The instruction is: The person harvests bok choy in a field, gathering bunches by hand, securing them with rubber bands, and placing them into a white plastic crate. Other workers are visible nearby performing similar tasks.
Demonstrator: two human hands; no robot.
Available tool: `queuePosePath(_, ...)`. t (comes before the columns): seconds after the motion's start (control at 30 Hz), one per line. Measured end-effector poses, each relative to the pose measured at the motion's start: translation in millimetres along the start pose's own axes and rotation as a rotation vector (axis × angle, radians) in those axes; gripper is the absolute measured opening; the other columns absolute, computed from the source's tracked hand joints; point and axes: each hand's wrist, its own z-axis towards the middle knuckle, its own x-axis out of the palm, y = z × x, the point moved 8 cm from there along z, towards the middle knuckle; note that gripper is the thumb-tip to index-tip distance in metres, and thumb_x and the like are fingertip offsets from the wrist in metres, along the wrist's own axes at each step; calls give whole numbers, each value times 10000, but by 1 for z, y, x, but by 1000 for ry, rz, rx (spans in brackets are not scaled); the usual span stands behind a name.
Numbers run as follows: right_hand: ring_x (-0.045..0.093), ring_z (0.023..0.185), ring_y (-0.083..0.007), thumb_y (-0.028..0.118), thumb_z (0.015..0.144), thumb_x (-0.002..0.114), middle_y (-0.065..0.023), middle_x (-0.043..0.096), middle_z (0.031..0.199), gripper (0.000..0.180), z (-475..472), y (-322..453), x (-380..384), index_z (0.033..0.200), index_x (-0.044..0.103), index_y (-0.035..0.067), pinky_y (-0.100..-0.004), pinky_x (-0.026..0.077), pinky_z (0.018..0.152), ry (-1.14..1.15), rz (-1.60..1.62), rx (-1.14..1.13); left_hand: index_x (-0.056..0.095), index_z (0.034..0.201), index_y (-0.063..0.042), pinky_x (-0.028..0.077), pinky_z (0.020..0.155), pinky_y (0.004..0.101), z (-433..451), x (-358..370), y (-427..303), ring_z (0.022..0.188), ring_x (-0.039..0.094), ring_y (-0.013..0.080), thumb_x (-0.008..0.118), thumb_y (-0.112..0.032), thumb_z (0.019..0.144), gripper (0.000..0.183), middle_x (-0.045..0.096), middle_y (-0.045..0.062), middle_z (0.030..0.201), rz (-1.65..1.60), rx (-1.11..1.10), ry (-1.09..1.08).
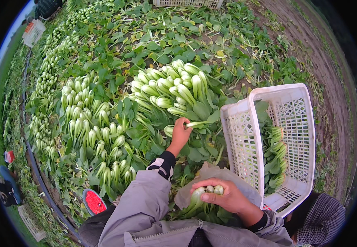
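My left hand (181,134) is pinching the end of a pale green bok choy stalk (197,124), whose leaf points to the right. A bok choy head (168,131) lies beside its fingers, just below a heap of bok choy (166,86). Close to my body, my right hand (228,197) is wrapped around a bunch of bok choy (195,200). Several white root ends show between its thumb and fingers, and the leaves hang towards my lap. A translucent plastic sheet (186,190) lies under and behind this bunch.
To the right, a tilted white plastic crate (241,132) holds tied bok choy bunches (275,160). More bok choy (82,114) lies in piles on the left. A bowl of red ties or strips (94,202) sits by my left knee. A person's checked head covering (320,219) is at lower right.
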Motion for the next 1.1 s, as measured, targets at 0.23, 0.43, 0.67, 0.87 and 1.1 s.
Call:
queuePosePath(0.23, 563, 1007, -116, 215, 888, 633, -41, 622, 1101, 324, -16, 2, 5, 1167, 595, 55, -260, 441, 884, 48, -102, -46, 596, 1093, -99, 425, 701, 222, -42, -62, 23, 821, 553, 63, 600, -267, 906, 252, 628, -10, 986, -826, -384, -42)
queuePosePath(0.43, 559, 1017, -122, 222, 881, 644, -40, 615, 1112, 320, -25, -3, 10, 1155, 603, 62, -259, 431, 888, 85, -83, 3, 520, 890, -50, 446, 576, 311, 32, -74, 111, 635, 547, 171, 518, -381, 934, 335, 546, 52, 746, -547, -421, -449)
queuePosePath(0.67, 547, 1028, -130, 143, 850, 666, -36, 623, 1117, 300, -22, 2, -3, 1133, 618, 53, -274, 409, 919, 37, -90, 101, 514, 966, -26, 435, 579, 287, 48, -29, 92, 678, 504, 121, 709, -195, 787, 313, 542, 45, 826, -547, -486, -691)
queuePosePath(0.87, 558, 1033, -161, 110, 821, 685, -73, 599, 1141, 377, -26, -6, -8, 1174, 573, 41, -290, 422, 920, 50, -1, 155, 582, 1079, -20, 465, 737, 319, 59, -35, 51, 802, 595, 206, 689, -161, 746, 377, 645, 118, 914, -96, -295, -540)
queuePosePath(1.1, 550, 1011, -133, 41, 843, 648, -32, 600, 1082, 309, -32, 4, -7, 1146, 588, 45, -261, 420, 896, 20, 82, 104, 557, 987, -16, 456, 737, 326, 72, -20, 47, 781, 571, 217, 733, -169, 714, 359, 613, 114, 895, -61, -275, -430)
